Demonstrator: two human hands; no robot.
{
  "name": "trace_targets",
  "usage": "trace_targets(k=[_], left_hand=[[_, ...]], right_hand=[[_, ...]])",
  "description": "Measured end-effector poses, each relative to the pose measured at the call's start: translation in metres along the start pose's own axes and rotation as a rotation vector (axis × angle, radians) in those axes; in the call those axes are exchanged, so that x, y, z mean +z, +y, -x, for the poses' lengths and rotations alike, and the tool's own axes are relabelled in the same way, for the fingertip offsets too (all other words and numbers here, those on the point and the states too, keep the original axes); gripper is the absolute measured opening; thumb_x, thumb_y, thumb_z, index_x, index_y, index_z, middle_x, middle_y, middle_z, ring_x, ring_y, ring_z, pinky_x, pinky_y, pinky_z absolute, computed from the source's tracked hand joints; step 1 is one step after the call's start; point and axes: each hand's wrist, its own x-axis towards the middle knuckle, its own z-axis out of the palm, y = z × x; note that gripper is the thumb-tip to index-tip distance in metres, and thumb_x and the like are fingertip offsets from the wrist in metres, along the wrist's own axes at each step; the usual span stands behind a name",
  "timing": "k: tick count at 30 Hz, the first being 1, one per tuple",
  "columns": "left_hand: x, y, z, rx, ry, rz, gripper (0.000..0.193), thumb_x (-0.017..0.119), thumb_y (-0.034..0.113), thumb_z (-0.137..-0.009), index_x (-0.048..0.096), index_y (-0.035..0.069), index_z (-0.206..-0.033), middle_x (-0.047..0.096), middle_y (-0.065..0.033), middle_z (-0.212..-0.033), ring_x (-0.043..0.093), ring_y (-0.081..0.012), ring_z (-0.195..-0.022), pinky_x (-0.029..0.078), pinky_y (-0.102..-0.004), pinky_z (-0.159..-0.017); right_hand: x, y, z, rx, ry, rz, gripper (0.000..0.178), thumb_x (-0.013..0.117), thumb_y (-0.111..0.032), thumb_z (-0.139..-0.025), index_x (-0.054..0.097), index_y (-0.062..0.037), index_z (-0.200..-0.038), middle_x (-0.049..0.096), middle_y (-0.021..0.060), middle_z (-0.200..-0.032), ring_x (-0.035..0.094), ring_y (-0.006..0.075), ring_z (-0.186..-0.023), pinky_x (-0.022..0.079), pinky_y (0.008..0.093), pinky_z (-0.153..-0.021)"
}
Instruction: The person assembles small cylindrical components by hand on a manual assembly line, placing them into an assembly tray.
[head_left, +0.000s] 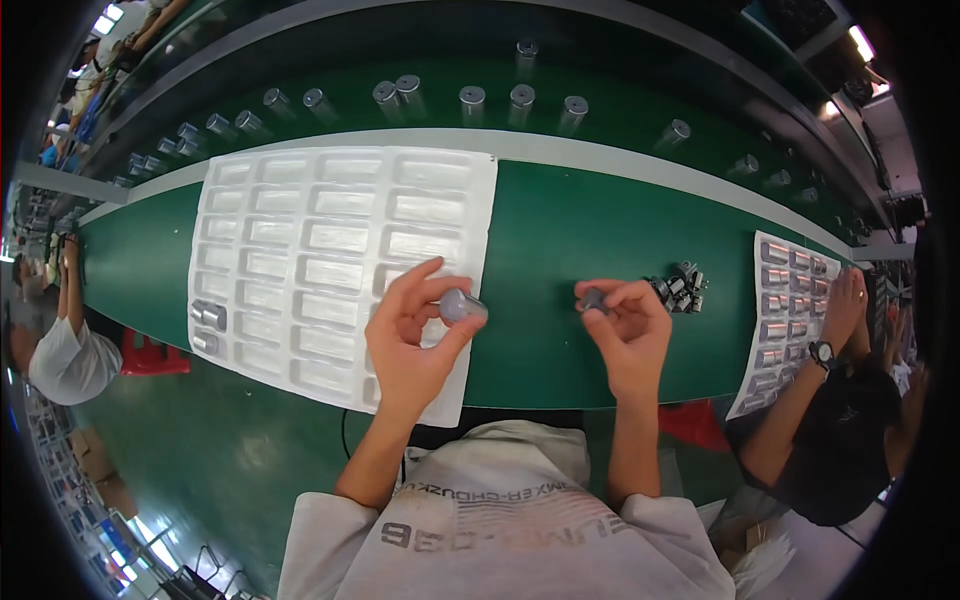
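Note:
My left hand (415, 325) is closed around a silver metal cylinder (462, 306), over the right edge of a white moulded tray (478, 215). Between thumb and fingers of my right hand (632, 330) is a small dark grey round part (594, 299), held over the green tabletop (560, 230). Just right of that hand lies a heap of small black and silver parts (682, 290). Silver cylinders (208, 316) lie in pockets at the tray's near left corner. The pockets under my left hand are partly hidden.
Along the back, beyond a pale rail (560, 153), several silver cylinders (472, 101) stand on a green belt. At right, a co-worker's hand (845, 300) rests by another tray (745, 395) filled with cylinders. Another person (75, 360) sits far left near a red stool (155, 355).

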Motion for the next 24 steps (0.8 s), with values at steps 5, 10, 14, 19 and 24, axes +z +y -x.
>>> trace_targets(k=[5, 10, 14, 19, 24], left_hand=[[0.02, -0.005, 0.019, 0.076, -0.128, -0.205, 0.057, 0.074, -0.009, -0.079, 0.053, -0.003, -0.132, 0.068, -0.0157, -0.114, 0.067, -0.0201, -0.101, 0.058, -0.0319, -0.084], [0.04, -0.008, 0.032, 0.144, -0.156, -0.285, 0.065, 0.083, -0.002, -0.073, 0.056, 0.0, -0.132, 0.071, -0.0117, -0.107, 0.066, -0.0151, -0.091, 0.056, -0.0266, -0.071], [0.034, -0.011, 0.034, 0.082, -0.181, -0.279, 0.059, 0.088, 0.005, -0.068, 0.064, 0.001, -0.121, 0.073, -0.0102, -0.101, 0.061, -0.012, -0.08, 0.048, -0.0254, -0.065], [0.037, -0.011, 0.023, 0.262, -0.171, -0.295, 0.045, 0.089, 0.011, -0.066, 0.071, 0.003, -0.106, 0.072, -0.0084, -0.101, 0.063, -0.0213, -0.081, 0.051, -0.0289, -0.065], [0.033, -0.013, 0.028, 0.39, -0.182, -0.338, 0.046, 0.087, 0.005, -0.069, 0.069, -0.001, -0.111, 0.071, -0.0133, -0.103, 0.066, -0.018, -0.089, 0.054, -0.0281, -0.072]], right_hand=[[0.011, 0.0, 0.004, 0.039, -0.115, -0.035, 0.026, 0.074, 0.009, -0.079, 0.054, -0.001, -0.094, 0.065, 0.0218, -0.114, 0.062, 0.0157, -0.094, 0.052, 0.0272, -0.078], [0.02, -0.007, 0.011, 0.164, -0.09, -0.212, 0.028, 0.076, 0.004, -0.081, 0.059, 0.0002, -0.103, 0.064, 0.0208, -0.117, 0.061, 0.0155, -0.097, 0.051, 0.0263, -0.08], [0.011, -0.003, 0.015, 0.063, -0.121, -0.027, 0.029, 0.076, 0.001, -0.082, 0.063, 0.0012, -0.108, 0.062, 0.02, -0.12, 0.062, 0.0184, -0.103, 0.051, 0.0267, -0.081], [0.02, -0.007, 0.022, -0.036, -0.183, -0.025, 0.032, 0.075, 0.002, -0.083, 0.064, 0.0055, -0.113, 0.061, 0.0202, -0.122, 0.062, 0.0208, -0.106, 0.054, 0.0291, -0.082], [0.017, -0.011, 0.021, -0.123, -0.287, 0.256, 0.041, 0.076, 0.004, -0.081, 0.063, 0.009, -0.12, 0.064, 0.02, -0.118, 0.063, 0.0228, -0.106, 0.055, 0.0316, -0.083]])
